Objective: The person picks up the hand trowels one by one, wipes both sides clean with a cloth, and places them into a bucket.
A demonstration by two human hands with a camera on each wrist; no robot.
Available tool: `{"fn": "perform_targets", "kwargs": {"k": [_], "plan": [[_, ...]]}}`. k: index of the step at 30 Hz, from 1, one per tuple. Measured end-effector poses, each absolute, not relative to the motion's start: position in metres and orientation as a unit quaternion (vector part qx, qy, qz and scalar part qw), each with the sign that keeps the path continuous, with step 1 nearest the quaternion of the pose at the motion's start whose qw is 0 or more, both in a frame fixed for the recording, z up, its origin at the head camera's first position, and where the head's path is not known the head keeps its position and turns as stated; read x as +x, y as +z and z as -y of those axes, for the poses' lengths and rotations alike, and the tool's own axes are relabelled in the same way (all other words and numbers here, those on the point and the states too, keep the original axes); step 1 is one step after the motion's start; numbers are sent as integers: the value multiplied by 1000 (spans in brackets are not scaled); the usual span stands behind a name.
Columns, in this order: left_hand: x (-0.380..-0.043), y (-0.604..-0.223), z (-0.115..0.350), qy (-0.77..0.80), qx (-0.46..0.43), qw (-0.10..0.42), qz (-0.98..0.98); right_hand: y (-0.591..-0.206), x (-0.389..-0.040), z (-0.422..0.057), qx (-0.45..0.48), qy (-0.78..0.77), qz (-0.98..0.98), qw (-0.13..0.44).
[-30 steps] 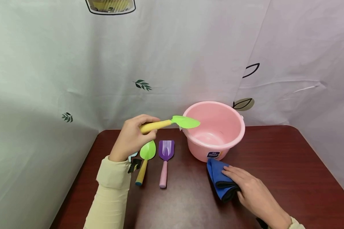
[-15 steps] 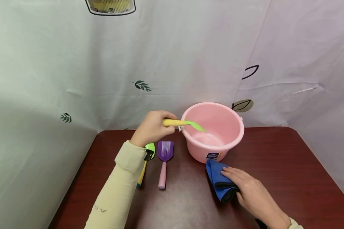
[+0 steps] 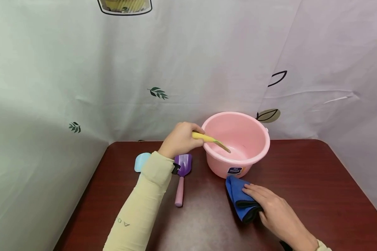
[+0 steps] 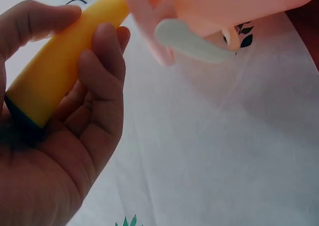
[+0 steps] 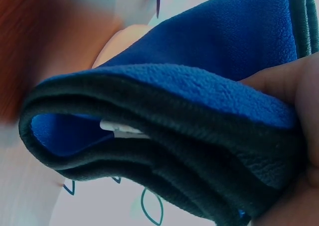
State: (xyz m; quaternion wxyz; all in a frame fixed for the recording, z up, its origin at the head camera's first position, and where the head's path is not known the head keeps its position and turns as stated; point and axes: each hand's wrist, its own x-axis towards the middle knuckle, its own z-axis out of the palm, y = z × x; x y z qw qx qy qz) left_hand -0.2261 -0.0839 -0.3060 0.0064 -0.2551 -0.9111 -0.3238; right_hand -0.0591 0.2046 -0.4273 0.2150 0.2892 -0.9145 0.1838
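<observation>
My left hand [image 3: 183,139] holds a toy trowel by its yellow handle [image 3: 202,137]. The trowel's green blade [image 3: 223,146] tilts down inside the mouth of a pink bucket [image 3: 214,162]. In the left wrist view, thumb and fingers wrap the yellow handle [image 4: 65,61], its dark end cap near the palm. At lower right, my right hand [image 3: 278,211] grips a folded blue cloth [image 3: 237,191] with black edging, just in front of the bucket. The right wrist view shows the cloth's folds [image 5: 199,41] between thumb and fingers, with a white tag inside.
A purple shovel [image 3: 184,165] with a pink handle lies left of the bucket. Farther left, a light blue blade [image 3: 141,162] shows beside my left sleeve [image 3: 144,205]. A printed fabric backdrop [image 3: 182,62] rises behind the dark red table [image 3: 308,174].
My left hand has moved right with the trowel, whose blade has tipped down into the bucket. The green trowel on the table is now hidden behind the left arm. The right hand stays on the cloth.
</observation>
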Motion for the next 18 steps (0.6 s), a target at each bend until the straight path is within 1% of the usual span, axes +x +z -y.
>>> {"fn": "perform_targets", "kwargs": {"k": [11,18], "plan": [[-229,-310,63,-301,-208,14,931,-427,-58,-205,285,177,919,205],[-229,-311,54,-271,-199,34,941,-428,-58,-204,282,180,921,201]]}}
